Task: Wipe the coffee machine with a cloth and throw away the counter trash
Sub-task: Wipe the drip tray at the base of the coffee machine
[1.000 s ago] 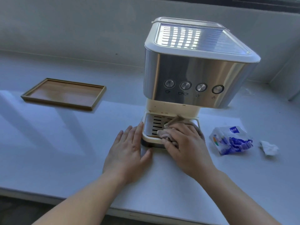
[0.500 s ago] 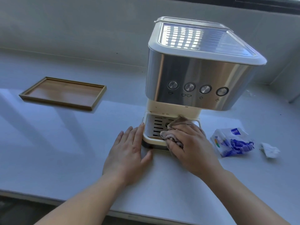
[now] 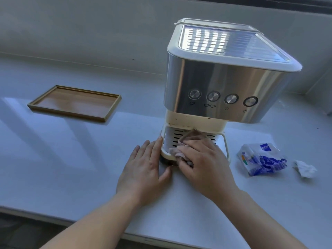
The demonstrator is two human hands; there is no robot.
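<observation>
A steel and cream coffee machine [image 3: 222, 87] stands on the white counter. Its cream drip tray [image 3: 168, 139] juts forward at the bottom. My right hand [image 3: 204, 166] presses a crumpled pinkish cloth [image 3: 186, 141] onto the tray's slotted grate and front lip. My left hand [image 3: 143, 169] lies flat on the counter, fingers apart, its fingertips touching the tray's left side. To the right of the machine lie a crinkled blue and white plastic wrapper [image 3: 262, 159] and a small crumpled white paper [image 3: 304, 168].
An empty wooden tray [image 3: 75, 103] sits on the counter to the left. The counter's front edge [image 3: 53, 217] runs below my forearms. A grey wall rises behind the machine, and a corner closes the counter at the far right.
My right hand has slid the cloth a little to the left across the drip tray. My left hand has stayed put. The view has shifted slightly.
</observation>
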